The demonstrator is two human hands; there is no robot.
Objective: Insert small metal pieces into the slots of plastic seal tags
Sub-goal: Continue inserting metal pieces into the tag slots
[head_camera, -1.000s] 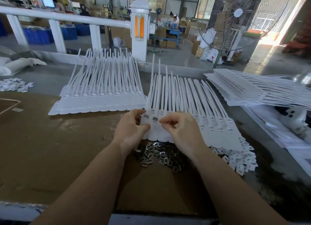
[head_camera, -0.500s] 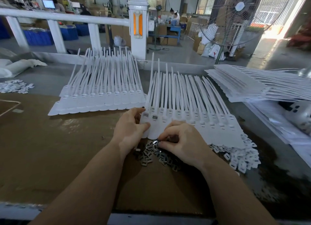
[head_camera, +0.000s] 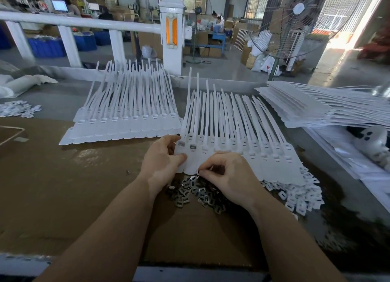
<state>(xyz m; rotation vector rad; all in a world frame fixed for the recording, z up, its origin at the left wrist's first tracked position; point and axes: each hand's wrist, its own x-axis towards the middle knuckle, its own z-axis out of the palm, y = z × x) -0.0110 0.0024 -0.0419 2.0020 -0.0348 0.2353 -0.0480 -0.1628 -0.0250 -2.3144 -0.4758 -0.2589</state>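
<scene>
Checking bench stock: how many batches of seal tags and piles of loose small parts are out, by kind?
Seal tag batches: 3
Metal piece piles: 1
White plastic piece piles: 2
Total: 6

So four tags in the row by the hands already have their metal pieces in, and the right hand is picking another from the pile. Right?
Not four: the head view shows only two tags with metal pieces in, at the row's left end. The rest stands: the right hand is picking a piece from the pile.
</scene>
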